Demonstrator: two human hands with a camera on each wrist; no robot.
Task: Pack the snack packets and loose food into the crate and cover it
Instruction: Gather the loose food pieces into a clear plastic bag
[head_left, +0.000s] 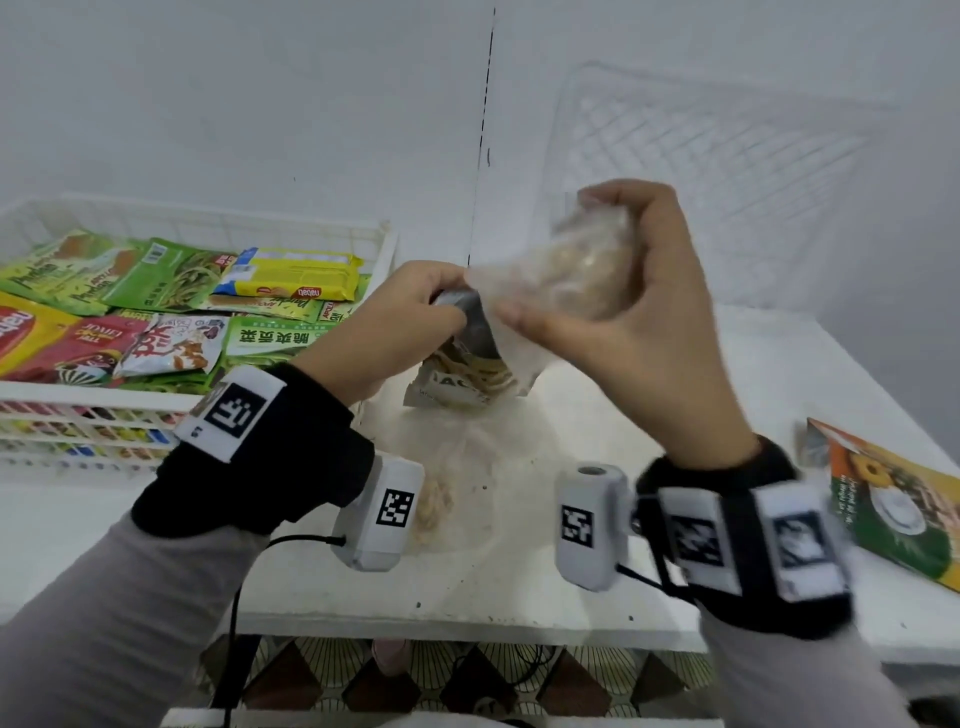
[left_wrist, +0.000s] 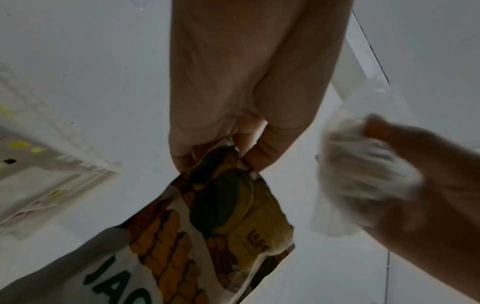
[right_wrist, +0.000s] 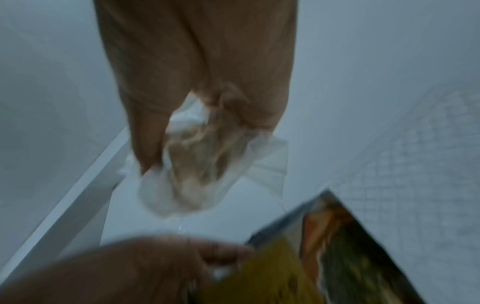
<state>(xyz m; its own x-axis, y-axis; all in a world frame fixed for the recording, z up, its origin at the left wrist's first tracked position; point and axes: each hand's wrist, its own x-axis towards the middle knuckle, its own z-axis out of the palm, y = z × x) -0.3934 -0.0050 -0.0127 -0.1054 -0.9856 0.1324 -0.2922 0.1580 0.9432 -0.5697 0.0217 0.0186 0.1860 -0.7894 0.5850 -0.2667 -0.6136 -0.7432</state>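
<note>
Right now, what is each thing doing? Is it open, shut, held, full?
Left hand: pinches the snack packet's top.
Snack packet: open, held upright over the table.
Right hand: grips the clear bag.
Clear bag: tilted at the packet's mouth, holds pale food.
Crate: uncovered, full of packets.
Orange-green packet: lying on the table.

A white table (head_left: 519, 587) is set against a pale wall (head_left: 260, 104) marked by a thin dark vertical line (head_left: 483, 130). Patterned floor tiles (head_left: 415, 680) (brown and cream) are seen below the table's front edge.
</note>
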